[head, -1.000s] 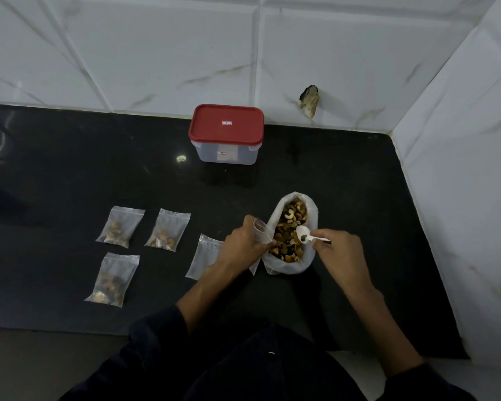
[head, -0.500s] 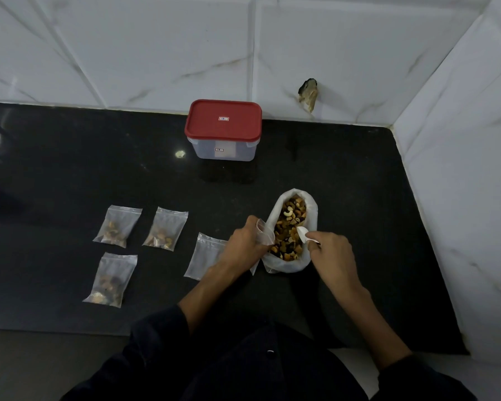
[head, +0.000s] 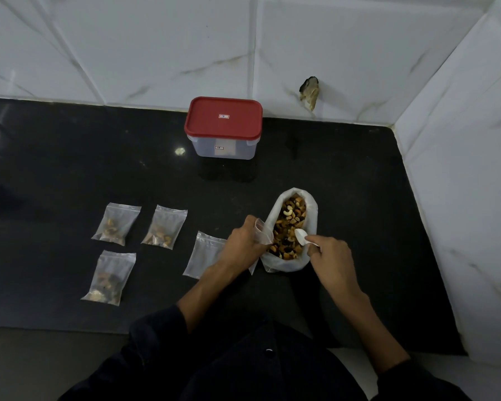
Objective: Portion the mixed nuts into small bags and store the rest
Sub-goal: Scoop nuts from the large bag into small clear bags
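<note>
Head view: the right hand pinches the handle of a small white spoon, whose bowl hovers over the mixed nuts inside the large open white bag. The left hand grips a small clear bag, holding its mouth just beside the big bag's left rim. Partly under the left wrist lies another clear small bag, flat on the black counter. Further left lie three filled bags: one at far left, one to its right, and one nearer the person. At the far edge, against the white marbled wall, stands a clear container with a red lid, closed.
</note>
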A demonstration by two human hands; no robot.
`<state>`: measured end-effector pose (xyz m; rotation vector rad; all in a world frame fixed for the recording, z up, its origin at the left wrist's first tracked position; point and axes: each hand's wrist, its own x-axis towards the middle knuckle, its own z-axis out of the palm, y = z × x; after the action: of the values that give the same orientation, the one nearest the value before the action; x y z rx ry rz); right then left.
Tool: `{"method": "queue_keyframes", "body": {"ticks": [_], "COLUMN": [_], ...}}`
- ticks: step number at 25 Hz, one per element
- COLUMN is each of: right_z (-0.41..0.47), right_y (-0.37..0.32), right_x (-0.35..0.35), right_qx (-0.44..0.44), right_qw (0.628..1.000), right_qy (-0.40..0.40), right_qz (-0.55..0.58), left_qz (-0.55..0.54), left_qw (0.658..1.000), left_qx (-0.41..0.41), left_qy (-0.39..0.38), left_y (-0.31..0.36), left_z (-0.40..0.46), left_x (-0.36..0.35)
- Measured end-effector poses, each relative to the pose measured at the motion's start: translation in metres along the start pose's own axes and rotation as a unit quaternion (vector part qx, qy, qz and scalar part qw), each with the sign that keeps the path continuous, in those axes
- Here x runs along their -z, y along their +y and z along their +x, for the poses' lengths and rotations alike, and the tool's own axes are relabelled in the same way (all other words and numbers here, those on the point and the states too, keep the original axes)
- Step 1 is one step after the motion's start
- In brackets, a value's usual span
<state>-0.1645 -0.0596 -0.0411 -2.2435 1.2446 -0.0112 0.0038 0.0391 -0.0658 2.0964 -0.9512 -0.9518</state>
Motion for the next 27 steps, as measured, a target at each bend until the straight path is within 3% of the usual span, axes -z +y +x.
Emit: {"method": "queue_keyframes", "body": {"ticks": [6, 11, 13, 17, 21, 27], "right_z": [0.001, -0.003, -0.001, 0.005, 0.005, 0.009], "right_y": [-0.001, 0.003, -0.001, -0.009, -0.012, 0.000], "right_x": [-0.006, -0.008, -0.013, -0.016, -0.019, -0.018], "right_qx": [-0.002, -0.009, -0.025, -0.117, -0.154, -0.203], "right_qw": [0.998, 0.999, 0.995, 0.952, 0.891, 0.825], "right_qy": [-0.013, -0.026, -0.020, -0.023, -0.050, -0.098], "right_qz": [0.056, 0.025, 0.093, 0.282, 0.425, 0.518], "left_qz": [-0.011, -0.014, -0.020, -0.059, -0.116, -0.129], "left_qw": [1.000, 1.000, 1.000, 0.998, 0.993, 0.991], "left_qx": [0.001, 0.005, 0.007, 0.019, 0.028, 0.017], "left_qy": [-0.005, -0.007, -0.007, -0.012, -0.011, -0.013], "left_y": [-0.001, -0.003, -0.004, -0.003, -0.001, -0.007], "left_z": [0.001, 0.001, 0.002, 0.004, 0.003, 0.005], "left_x": [0.000, 0.000, -0.001, 0.002, 0.001, 0.003]}}
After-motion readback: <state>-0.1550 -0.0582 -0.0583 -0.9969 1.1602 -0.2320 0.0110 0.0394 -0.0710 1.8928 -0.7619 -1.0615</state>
